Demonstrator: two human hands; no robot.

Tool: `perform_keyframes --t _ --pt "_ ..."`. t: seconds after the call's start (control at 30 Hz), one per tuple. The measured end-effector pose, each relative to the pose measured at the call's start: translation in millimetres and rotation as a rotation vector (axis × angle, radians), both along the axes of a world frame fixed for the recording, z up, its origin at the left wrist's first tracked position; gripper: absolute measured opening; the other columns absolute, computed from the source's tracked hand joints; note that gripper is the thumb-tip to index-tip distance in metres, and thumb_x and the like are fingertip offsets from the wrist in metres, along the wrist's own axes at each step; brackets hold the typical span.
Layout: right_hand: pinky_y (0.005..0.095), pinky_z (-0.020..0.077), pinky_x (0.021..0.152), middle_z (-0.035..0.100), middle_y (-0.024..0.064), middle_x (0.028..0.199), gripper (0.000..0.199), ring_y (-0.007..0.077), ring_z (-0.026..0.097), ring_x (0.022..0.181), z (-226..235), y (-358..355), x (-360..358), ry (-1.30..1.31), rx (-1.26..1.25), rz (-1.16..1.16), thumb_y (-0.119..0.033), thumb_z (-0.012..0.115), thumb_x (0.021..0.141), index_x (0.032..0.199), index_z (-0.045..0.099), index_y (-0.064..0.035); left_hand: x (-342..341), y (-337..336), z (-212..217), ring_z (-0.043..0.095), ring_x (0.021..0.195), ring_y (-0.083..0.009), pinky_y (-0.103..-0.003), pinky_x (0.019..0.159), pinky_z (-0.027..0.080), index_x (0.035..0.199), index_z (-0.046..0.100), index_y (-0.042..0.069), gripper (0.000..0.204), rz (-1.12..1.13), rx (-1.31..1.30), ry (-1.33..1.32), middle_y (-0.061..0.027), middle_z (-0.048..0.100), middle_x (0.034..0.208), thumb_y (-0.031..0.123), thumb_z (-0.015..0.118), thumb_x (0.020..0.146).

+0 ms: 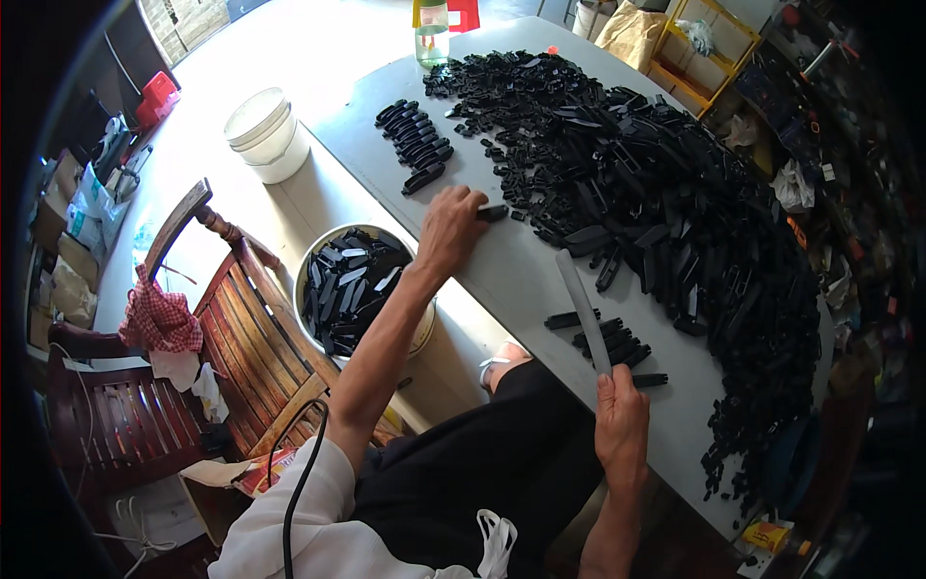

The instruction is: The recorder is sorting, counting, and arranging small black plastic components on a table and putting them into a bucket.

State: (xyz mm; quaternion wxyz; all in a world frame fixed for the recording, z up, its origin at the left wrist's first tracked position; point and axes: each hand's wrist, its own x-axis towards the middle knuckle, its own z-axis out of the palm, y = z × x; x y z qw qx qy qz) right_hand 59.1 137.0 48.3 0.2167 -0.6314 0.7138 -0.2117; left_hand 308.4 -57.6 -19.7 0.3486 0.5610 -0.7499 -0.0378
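Observation:
My left hand [449, 230] rests at the table's near edge, its fingers closed on a small black plastic part [493, 213]. Just beyond it, several assembled black parts [415, 140] lie side by side in a row. My right hand [620, 425] grips the lower end of a long, flat grey-white strip [581, 311], which points up and away over the table. Under and beside the strip lies a smaller group of black elongated parts [619, 344]. A large heap of loose black plastic pieces [637, 164] spreads over the far and right side of the table.
A white bucket [430, 340] full of black parts stands left of the table. Beyond it is a lidded white bucket [280, 154]. A wooden chair [253, 352] with a red checked cloth [162, 317] is at left. A clear bottle [432, 43] stands on the far table edge.

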Motion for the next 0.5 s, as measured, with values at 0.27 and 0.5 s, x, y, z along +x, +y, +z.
perform_keyframes --t 0.27,0.5 --pt "0.0484 0.0449 0.056 0.059 0.0215 0.064 0.026 0.0415 0.061 0.063 4 -12 9 0.150 0.163 -0.012 -0.024 0.044 0.100 0.086 0.046 -0.0025 -53 83 0 0.052 0.081 -0.0314 -0.040 0.072 0.043 0.086 0.059 0.003 0.025 -0.118 0.072 0.335 -0.0117 0.053 0.083 0.002 0.073 0.065" --pt "0.0457 0.0450 0.053 0.059 0.0219 0.065 0.027 0.0399 0.062 0.064 2 -15 17 0.251 -0.016 -0.002 -0.023 0.044 0.100 0.085 0.048 -0.0005 -65 87 -4 0.051 0.079 -0.0309 -0.040 0.071 0.043 0.085 0.059 0.002 0.023 -0.107 0.076 0.403 -0.0114 0.052 0.082 0.000 0.072 0.065"
